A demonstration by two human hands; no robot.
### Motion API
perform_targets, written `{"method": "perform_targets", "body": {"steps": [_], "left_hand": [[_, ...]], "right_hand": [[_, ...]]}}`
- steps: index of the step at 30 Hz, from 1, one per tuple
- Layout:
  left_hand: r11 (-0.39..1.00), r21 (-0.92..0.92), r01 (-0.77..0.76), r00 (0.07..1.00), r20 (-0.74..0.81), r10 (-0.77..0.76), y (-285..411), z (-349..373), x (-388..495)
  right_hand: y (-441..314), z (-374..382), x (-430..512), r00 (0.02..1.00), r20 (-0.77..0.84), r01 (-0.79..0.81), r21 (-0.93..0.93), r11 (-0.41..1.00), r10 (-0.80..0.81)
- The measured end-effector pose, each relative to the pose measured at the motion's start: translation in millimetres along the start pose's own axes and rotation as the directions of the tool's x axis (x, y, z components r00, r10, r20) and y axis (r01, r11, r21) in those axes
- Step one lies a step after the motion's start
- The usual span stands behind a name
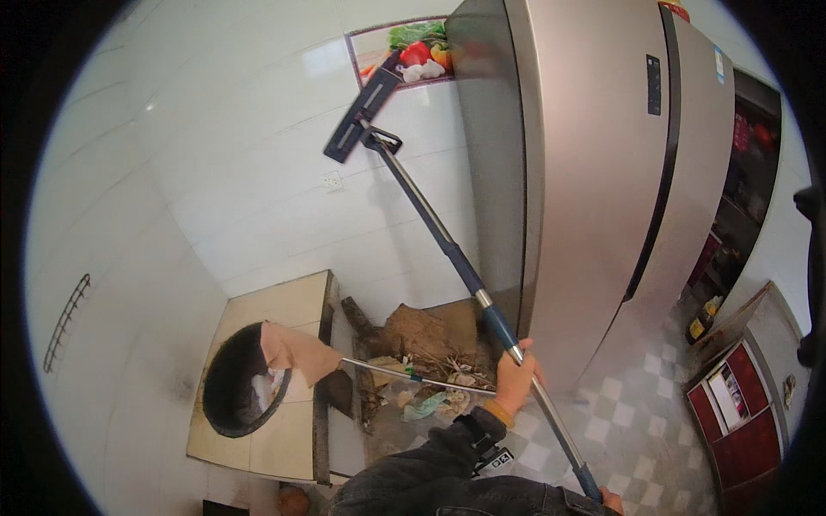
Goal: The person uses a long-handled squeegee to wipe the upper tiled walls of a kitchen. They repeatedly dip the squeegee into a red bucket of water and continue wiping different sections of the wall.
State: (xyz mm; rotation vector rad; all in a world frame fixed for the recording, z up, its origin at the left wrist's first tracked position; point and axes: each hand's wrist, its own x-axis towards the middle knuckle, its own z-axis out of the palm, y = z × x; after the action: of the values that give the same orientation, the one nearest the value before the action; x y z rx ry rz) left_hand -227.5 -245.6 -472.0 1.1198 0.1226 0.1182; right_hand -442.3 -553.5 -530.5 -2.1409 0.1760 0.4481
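Note:
Both my hands are on the pole (423, 200) of a flat mop, which slants up from lower right to upper left. My left hand (516, 380) grips its middle, below a dark blue sleeve section. Around the pole's lower end, at the bottom edge of the view, closes my right hand (610, 500), mostly cut off. The black mop head (363, 116) is raised before the white tiled wall (284, 174) and overlaps a vegetable picture (423, 68). I cannot tell whether it touches the wall.
A steel-coloured refrigerator (594, 168) stands close on the right. At left, a tiled stove (290, 300) has a round dark opening (235, 380). A pinkish cloth (300, 351) and thin rod (445, 385) reach over it. Litter and twigs (445, 374) lie behind. A red cabinet (742, 413) stands right.

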Motion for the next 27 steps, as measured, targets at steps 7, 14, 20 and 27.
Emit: {"method": "perform_targets", "body": {"steps": [7, 14, 20, 27], "left_hand": [[0.938, -0.347, -0.015, 0.995, -0.098, -0.020, 73.1, -23.7, 32.7], [0.882, -0.124, -0.455, 0.869, -0.278, 0.409, 200.2, -102.3, 97.4], [0.797, 0.375, -0.473, 0.650, -0.462, 0.603, 324.3, -159.2, 133.5], [0.809, 0.355, -0.469, 0.678, -0.442, 0.588, 288.5, -131.1, 163.3]], "right_hand": [[-58.1, 12.8, 25.4, 0.988, 0.012, 0.152, -0.140, 0.978, -0.152], [-183.9, 50.7, 97.8, 0.872, 0.023, 0.475, -0.284, 0.833, -0.489], [-299.2, 74.9, 130.4, 0.758, 0.057, 0.641, -0.252, 0.725, -0.650], [-253.5, 57.2, 160.7, 0.772, -0.115, 0.580, -0.277, 0.766, -0.626]]}}
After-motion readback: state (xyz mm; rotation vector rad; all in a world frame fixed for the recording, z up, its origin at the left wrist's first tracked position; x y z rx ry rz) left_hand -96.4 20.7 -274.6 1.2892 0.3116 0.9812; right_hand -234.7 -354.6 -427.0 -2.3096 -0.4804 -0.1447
